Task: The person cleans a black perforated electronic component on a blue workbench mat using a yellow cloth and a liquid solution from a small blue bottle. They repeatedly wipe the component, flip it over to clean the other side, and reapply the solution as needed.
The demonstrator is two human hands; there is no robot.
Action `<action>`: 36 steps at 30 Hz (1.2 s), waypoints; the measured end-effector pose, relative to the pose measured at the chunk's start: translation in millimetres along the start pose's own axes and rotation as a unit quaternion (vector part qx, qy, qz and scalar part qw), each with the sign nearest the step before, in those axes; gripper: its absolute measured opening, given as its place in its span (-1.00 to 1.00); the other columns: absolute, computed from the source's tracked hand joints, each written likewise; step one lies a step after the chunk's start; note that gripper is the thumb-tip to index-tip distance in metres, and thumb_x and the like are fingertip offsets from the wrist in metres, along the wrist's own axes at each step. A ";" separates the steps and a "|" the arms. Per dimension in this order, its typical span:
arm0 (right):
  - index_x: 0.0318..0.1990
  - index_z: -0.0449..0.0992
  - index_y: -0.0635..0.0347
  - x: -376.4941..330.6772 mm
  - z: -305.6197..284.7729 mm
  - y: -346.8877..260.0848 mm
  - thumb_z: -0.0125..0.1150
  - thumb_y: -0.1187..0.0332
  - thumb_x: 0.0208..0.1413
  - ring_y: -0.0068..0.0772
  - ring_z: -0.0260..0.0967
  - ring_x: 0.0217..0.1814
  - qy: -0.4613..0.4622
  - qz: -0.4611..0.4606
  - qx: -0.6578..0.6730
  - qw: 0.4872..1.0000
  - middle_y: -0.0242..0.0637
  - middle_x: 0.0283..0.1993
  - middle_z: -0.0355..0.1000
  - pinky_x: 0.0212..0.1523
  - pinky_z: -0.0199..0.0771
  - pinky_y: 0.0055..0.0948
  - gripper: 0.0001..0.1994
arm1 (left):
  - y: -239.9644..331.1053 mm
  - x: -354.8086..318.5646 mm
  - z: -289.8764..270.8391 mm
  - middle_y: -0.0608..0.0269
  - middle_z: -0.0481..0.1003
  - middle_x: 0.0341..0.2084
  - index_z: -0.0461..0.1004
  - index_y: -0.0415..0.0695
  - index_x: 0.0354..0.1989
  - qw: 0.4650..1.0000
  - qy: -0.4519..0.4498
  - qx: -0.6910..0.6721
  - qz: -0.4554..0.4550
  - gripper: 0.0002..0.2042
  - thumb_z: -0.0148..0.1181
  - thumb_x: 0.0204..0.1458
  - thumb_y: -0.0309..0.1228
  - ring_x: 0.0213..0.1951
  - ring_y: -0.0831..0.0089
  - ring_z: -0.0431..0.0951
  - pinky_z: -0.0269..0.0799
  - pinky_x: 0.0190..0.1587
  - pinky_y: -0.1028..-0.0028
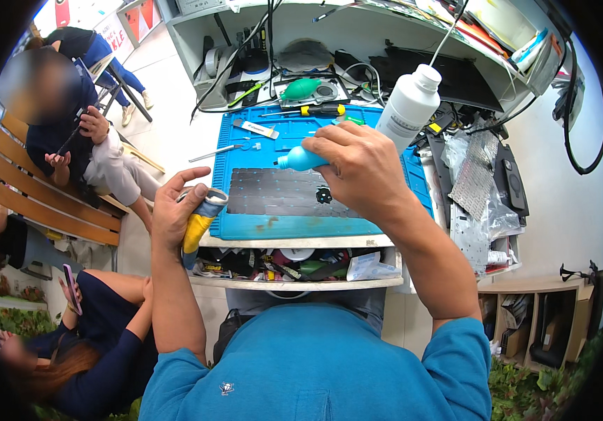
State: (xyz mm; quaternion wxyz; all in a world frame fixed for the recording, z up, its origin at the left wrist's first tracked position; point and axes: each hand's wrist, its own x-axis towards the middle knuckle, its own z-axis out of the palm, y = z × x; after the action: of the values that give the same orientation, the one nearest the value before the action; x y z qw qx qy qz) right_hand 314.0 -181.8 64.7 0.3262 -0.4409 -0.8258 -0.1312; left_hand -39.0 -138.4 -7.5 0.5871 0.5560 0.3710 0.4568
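Nearest you, below both grips, the open drawer (301,285) is holding a jumble of small items, with a folded white sheet (371,268) at its right end. Your left hand (175,214) is grasping a blue-and-yellow tube-like roll (202,226), its open mouth tilting upward, probably to keep the inside reachable; you cannot tell what it contains. Your right hand (363,165) is gripping a light-blue squeeze bottle (301,159), its dark tip pointing left, apparently for aiming; its contents are not showing. Beneath and between the grips, a dark panel (266,193) is lying on the blue mat (333,228), likely for protection. Just beyond the right grip, a white bottle (411,105) seems to be standing, its opaque wall hiding its contents. Farther off, a screwdriver (322,110) and green bulb (300,89) are lying before the shelf's clutter.
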 end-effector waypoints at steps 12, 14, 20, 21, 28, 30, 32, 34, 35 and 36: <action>0.02 0.80 0.10 13.5 36.0 7.5 0.66 0.35 -0.02 -0.13 0.61 -0.01 0.002 0.017 0.073 0.997 -0.26 -0.06 0.73 0.03 0.61 -0.18 -0.61 | -8.3 -16.3 -25.7 0.17 0.77 -0.23 0.51 -0.36 0.35 0.997 0.041 -0.061 0.016 -0.51 0.37 0.44 -0.23 -0.29 0.60 0.76 0.63 -0.25 0.67; 0.04 0.80 0.14 24.6 41.4 8.2 0.69 0.29 -0.01 -0.13 0.62 -0.03 -0.053 0.125 0.158 0.978 -0.20 -0.07 0.73 0.03 0.62 -0.19 -0.58 | -11.2 -18.2 -23.1 0.23 0.75 -0.27 0.51 -0.35 0.36 0.993 0.079 -0.090 0.008 -0.49 0.32 0.47 -0.17 -0.39 0.62 0.70 0.58 -0.33 0.67; 0.17 0.63 0.43 77.7 123.9 25.7 0.71 0.21 0.11 -0.38 0.67 -0.06 -0.070 0.245 0.401 0.880 -0.14 -0.05 0.71 0.01 0.68 -0.29 -0.42 | -15.1 -22.8 -27.3 0.38 0.53 -0.49 0.55 -0.25 0.33 0.972 0.176 -0.133 -0.077 -0.40 0.15 0.51 0.11 -0.64 0.64 0.43 0.38 -0.56 0.58; 0.21 0.58 0.45 90.3 145.7 24.8 0.70 0.22 0.12 -0.31 0.71 -0.01 -0.065 0.237 0.376 0.893 -0.07 -0.03 0.72 0.05 0.70 -0.26 -0.38 | -22.7 -27.4 -35.2 0.37 0.52 -0.50 0.56 -0.24 0.31 0.970 0.180 -0.143 -0.076 -0.39 0.15 0.50 0.13 -0.64 0.64 0.43 0.37 -0.57 0.57; 0.25 0.50 0.37 148.2 242.1 -7.8 0.69 0.21 0.11 0.16 0.72 0.02 -0.088 0.220 0.255 0.937 0.15 -0.02 0.69 0.07 0.69 -0.04 -0.34 | -41.9 -49.0 -54.7 0.32 0.51 -0.44 0.57 -0.21 0.10 0.942 0.182 -0.268 -0.088 -0.54 0.30 0.44 0.02 -0.54 0.57 0.44 0.38 -0.49 0.53; 0.24 0.49 0.34 150.7 255.4 -12.7 0.70 0.22 0.07 0.29 0.68 0.07 -0.105 0.206 0.224 0.947 0.21 -0.03 0.68 0.12 0.65 0.06 -0.33 | -37.1 -53.7 -53.9 0.28 0.54 -0.38 0.56 -0.23 0.10 0.941 0.177 -0.275 -0.083 -0.61 0.31 0.43 -0.10 -0.48 0.55 0.50 0.43 -0.43 0.53; 0.24 0.48 0.32 152.3 261.7 -13.8 0.71 0.24 0.05 0.35 0.66 0.09 -0.122 0.203 0.212 0.948 0.23 -0.03 0.68 0.14 0.63 0.12 -0.33 | -29.5 -54.8 -44.0 0.23 0.58 -0.31 0.56 -0.25 0.11 0.941 0.191 -0.267 -0.086 -0.65 0.31 0.41 -0.20 -0.41 0.52 0.55 0.47 -0.37 0.53; 0.25 0.47 0.33 153.9 255.4 -12.1 0.72 0.24 0.05 0.36 0.65 0.09 -0.138 0.212 0.216 0.943 0.23 -0.04 0.68 0.13 0.63 0.13 -0.31 | -7.5 -50.3 -19.4 0.18 0.63 -0.25 0.54 -0.29 0.17 0.926 0.214 -0.299 -0.084 -0.66 0.30 0.43 -0.28 -0.36 0.46 0.64 0.57 -0.31 0.51; 0.27 0.48 0.31 151.7 252.5 -11.3 0.69 0.22 0.08 0.31 0.66 0.11 -0.122 0.210 0.207 0.948 0.20 -0.02 0.68 0.14 0.63 0.09 -0.33 | -6.7 -46.7 -15.4 0.18 0.64 -0.24 0.54 -0.29 0.20 0.921 0.233 -0.297 -0.091 -0.66 0.29 0.44 -0.29 -0.34 0.46 0.66 0.58 -0.31 0.50; 0.30 0.50 0.29 147.5 249.5 -10.5 0.67 0.19 0.12 0.26 0.66 0.12 -0.105 0.210 0.197 0.952 0.17 0.00 0.68 0.15 0.63 0.05 -0.33 | -7.1 -43.8 -12.2 0.17 0.66 -0.22 0.54 -0.29 0.23 0.917 0.250 -0.295 -0.098 -0.66 0.29 0.45 -0.30 -0.33 0.46 0.67 0.60 -0.31 0.50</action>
State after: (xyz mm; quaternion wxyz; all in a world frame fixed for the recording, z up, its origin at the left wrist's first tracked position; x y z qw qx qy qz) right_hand 141.1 32.7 -25.8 0.3385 -0.5424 -0.7536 0.1529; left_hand -63.0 -175.8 -19.0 0.6540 0.1863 0.4067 0.6100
